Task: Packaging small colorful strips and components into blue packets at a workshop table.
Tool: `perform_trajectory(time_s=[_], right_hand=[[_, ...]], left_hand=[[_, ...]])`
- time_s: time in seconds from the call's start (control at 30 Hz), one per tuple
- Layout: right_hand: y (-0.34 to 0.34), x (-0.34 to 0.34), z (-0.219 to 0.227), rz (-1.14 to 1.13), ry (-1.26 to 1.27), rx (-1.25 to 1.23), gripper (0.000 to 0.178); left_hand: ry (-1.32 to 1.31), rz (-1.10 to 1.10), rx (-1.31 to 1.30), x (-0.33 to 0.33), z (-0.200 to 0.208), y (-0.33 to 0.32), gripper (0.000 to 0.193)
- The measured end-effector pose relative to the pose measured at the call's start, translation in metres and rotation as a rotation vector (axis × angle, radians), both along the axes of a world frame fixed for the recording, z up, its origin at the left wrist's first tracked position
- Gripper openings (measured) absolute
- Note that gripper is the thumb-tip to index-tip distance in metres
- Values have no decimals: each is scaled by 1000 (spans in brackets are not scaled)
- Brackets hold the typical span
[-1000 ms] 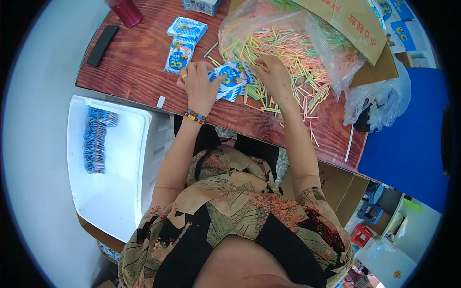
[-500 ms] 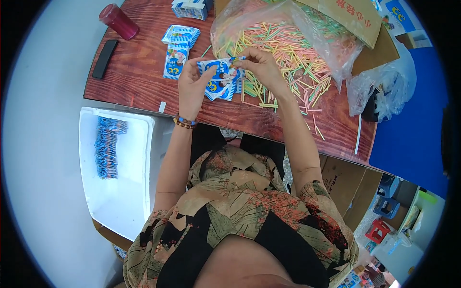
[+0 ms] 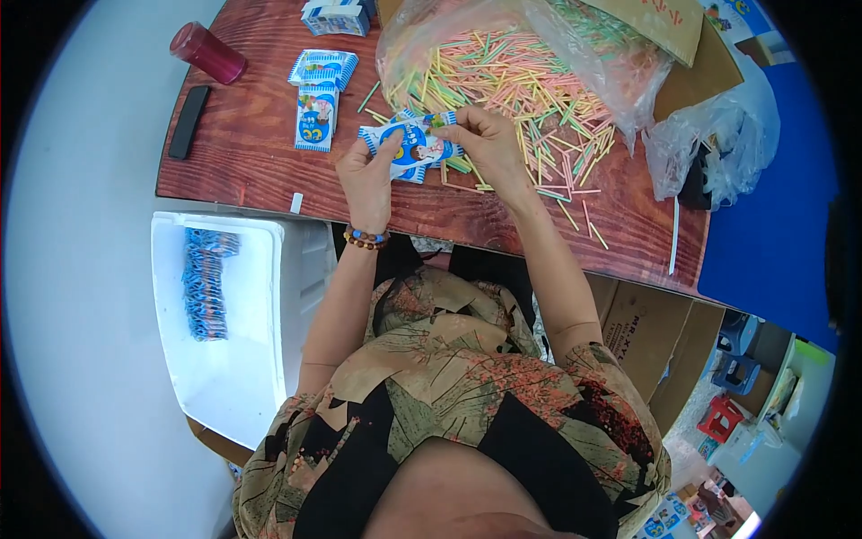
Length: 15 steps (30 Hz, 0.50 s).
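Between my hands, above the front part of the wooden table, is a small blue-and-white packet (image 3: 416, 144). My left hand (image 3: 366, 175) pinches its left end, thumb lying on top. At the packet's right end, the fingers of my right hand (image 3: 488, 148) are closed on the corner. Under it, partly hidden, lie more of the same packets (image 3: 411, 175). Just right of my right hand spreads a heap of thin pink, yellow and green sticks (image 3: 503, 76), spilling from a clear plastic bag (image 3: 620, 85). Further left, several similar packets (image 3: 314, 117) lie overlapping.
A dark red cup (image 3: 208, 54) and a black oblong object (image 3: 189, 121) are at the table's left. Below that edge stands a white bin (image 3: 256, 314) holding a row of packets (image 3: 206, 287). A cardboard box (image 3: 700, 85) and crumpled plastic bag (image 3: 727, 135) are at the right.
The held packet has turned flatter, its right end now stretched between my hands. My left hand has shifted slightly right and down. The whole view has shifted a little.
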State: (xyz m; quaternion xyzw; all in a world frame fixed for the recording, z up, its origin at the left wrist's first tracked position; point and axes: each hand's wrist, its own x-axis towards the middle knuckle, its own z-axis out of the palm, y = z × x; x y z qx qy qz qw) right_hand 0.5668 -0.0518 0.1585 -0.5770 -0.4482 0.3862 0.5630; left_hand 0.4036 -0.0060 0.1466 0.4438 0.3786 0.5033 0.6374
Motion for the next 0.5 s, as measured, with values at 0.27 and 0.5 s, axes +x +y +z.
perform_trajectory(time_s=[0.27,0.5], right_hand=[[-10,8,7,17,-8,-32,14],[-17,27,11,31,64,270,17]], left_hand=[[-50,-26,-66,2,-11,1,15],[-150,-94,-187,-2,-6,0,21]])
